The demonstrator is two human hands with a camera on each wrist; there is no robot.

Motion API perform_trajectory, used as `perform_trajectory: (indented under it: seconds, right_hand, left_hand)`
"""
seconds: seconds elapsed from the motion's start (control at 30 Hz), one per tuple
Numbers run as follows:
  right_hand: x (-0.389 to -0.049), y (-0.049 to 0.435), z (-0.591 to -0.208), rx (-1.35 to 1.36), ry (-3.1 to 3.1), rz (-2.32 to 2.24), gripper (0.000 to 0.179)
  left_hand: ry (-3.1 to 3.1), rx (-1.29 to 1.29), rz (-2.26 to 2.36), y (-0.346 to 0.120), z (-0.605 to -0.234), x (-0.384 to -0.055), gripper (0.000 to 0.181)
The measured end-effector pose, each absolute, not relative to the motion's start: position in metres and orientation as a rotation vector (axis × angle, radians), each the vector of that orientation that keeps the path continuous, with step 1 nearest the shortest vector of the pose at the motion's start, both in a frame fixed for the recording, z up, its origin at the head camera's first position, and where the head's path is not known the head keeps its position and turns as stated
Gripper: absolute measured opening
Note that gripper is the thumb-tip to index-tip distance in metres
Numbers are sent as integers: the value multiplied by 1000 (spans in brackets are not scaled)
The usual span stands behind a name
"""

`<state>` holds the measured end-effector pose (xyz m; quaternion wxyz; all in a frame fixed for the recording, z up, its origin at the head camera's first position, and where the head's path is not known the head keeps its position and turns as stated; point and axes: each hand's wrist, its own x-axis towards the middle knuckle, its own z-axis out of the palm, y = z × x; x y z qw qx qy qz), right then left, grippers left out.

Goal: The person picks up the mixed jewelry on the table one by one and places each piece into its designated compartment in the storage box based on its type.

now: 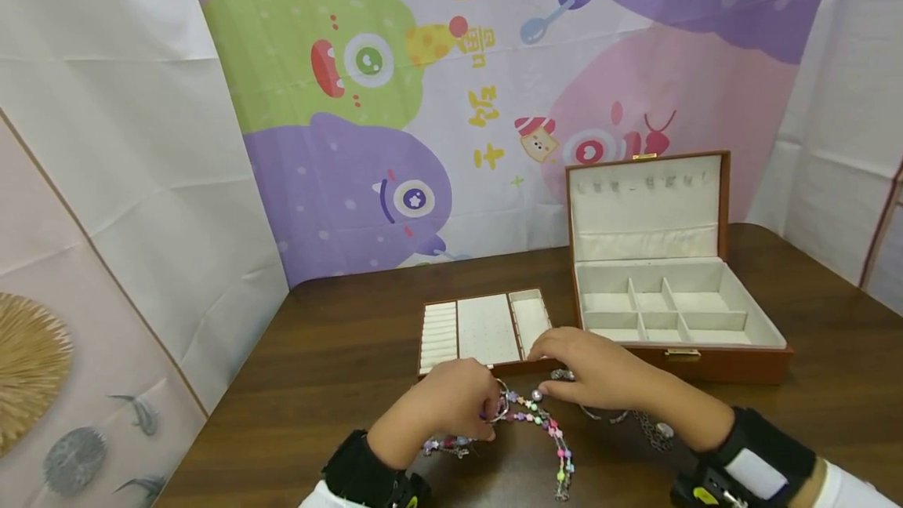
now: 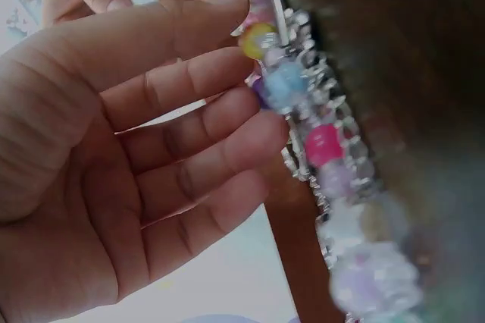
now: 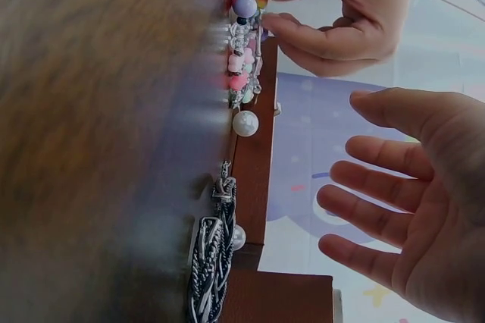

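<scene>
Colourful beaded jewelry (image 1: 553, 431) lies in a curve on the table, with pastel beads and silver chain. At its left part, my left hand (image 1: 458, 400) pinches the beaded strand between thumb and fingertips; in the left wrist view a yellow bead (image 2: 258, 40) sits between them. A silver ring-shaped piece (image 1: 502, 400) shows beside those fingers. My right hand (image 1: 603, 367) hovers with spread, relaxed fingers that hold nothing, as the right wrist view shows. Near its thumb is a pearl (image 3: 245, 123). Dark silver braided jewelry (image 3: 211, 262) lies below this hand, partly hidden by it in the head view.
Behind the hands lies a flat jewelry tray (image 1: 487, 328) with ring rolls and a side compartment. To the right stands a brown jewelry box (image 1: 705, 363), lid up, with several cream compartments. A silver chain piece (image 1: 654, 431) lies under the right forearm. A cartoon cloth (image 1: 494, 218) hangs behind.
</scene>
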<state>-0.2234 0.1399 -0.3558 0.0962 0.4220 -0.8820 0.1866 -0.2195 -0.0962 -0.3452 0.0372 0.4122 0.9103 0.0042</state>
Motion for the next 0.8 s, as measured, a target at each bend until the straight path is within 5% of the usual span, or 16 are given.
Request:
perform_trajectory:
  seconds: [0.2, 0.8]
  right_hand:
    - [-223, 140, -356, 1255, -2616, 546, 29]
    - [-223, 139, -356, 1259, -2608, 533, 27]
  left_hand:
    - [2792, 1240, -19, -94, -351, -220, 43]
    - [2767, 1224, -5, -92, -355, -222, 44]
